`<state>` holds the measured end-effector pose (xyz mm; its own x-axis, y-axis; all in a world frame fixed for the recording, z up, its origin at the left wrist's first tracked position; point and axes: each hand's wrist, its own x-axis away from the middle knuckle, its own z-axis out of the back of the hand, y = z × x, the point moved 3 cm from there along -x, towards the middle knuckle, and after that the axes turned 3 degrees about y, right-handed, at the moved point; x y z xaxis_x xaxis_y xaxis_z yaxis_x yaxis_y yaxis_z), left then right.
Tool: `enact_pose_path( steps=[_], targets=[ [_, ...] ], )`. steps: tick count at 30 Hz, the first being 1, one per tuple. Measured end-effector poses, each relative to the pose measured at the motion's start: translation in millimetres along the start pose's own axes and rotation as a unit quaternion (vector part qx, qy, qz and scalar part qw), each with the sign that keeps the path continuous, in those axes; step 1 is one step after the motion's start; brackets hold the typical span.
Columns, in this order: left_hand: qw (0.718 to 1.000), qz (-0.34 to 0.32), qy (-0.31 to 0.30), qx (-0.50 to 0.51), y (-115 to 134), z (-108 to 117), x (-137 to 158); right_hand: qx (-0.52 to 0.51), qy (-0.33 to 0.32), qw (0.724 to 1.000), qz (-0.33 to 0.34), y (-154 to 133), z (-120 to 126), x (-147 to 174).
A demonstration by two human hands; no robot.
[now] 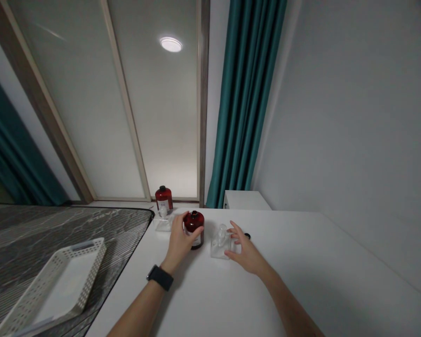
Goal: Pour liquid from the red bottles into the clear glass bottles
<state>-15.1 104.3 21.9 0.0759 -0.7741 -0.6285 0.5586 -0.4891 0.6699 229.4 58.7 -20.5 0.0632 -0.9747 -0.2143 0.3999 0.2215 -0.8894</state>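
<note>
My left hand (182,238), with a dark watch on the wrist, is wrapped round a dark red bottle (194,222) that stands upright on the white table. Part of its pale label shows below my thumb. Just to the right is a clear glass bottle (218,248) with a narrow neck. Along its right side my right hand (243,250) has its fingers spread; whether they touch the glass I cannot tell. A small black cap (247,236) lies behind that hand, partly hidden.
At the table's (210,299) far left corner stand another red bottle (164,199) with a black cap and another clear bottle (163,223). A white perforated basket (87,276) sits on a grey striped surface to the left. Beyond the table are a white cabinet (247,200) and a teal curtain (247,103).
</note>
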Motion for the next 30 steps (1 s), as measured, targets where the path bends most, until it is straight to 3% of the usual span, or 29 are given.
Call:
enact_pose_path(
  steps=[4,8,12,16,20,30],
  targets=[
    [1.0,-0.014,0.015,-0.014,6,4,4,-0.004,-0.003,1.0,-0.001,1,-1,0],
    [0.993,-0.103,0.043,-0.025,28,18,14,-0.027,0.005,1.0,0.015,-3,2,1],
    [0.987,-0.158,0.006,0.012,53,19,31,-0.074,-0.001,0.997,0.018,-13,5,5],
    [0.988,-0.107,-0.082,0.08,62,0,48,-0.111,-0.025,0.993,0.026,-20,9,14],
    [0.977,-0.059,-0.163,0.121,63,-18,59,-0.083,-0.037,0.996,0.022,-19,15,28],
    [0.969,-0.011,-0.2,0.142,60,-29,62,-0.046,-0.045,0.998,0.015,-27,4,40]
  ],
)
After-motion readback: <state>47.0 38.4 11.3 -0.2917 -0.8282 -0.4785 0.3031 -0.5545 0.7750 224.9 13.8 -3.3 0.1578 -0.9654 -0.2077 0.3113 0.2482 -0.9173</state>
